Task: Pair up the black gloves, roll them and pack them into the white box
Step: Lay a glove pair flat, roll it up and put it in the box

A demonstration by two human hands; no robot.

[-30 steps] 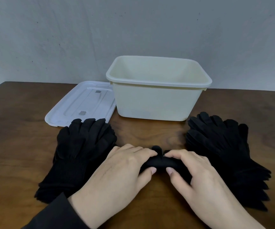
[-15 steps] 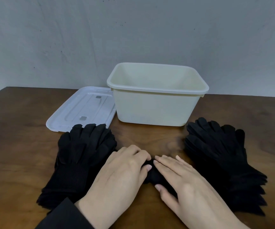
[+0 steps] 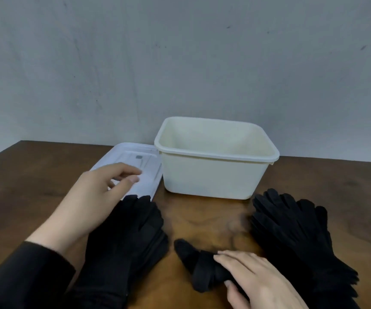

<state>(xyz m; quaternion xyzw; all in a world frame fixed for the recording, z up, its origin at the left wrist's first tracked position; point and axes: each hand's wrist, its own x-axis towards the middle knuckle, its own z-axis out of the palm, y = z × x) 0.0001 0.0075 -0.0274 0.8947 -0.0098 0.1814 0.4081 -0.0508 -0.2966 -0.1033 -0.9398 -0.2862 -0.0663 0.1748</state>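
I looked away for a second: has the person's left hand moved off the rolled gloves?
Yes. The left hand has left the rolled gloves and gone up and left, now over the lid beside the white box.

- The table (image 3: 46, 181) is dark brown wood, polished, with a soft sheen just in front of the white box (image 3: 211, 175).
- The white box is smooth, matt cream plastic.
- The lid (image 3: 148, 172) left of the box is thin, glossy white plastic.
- The gloves (image 3: 291, 237) right of the box are matt black knit cloth.
- The wall (image 3: 180, 63) behind the box looks matt grey, lightly scuffed.
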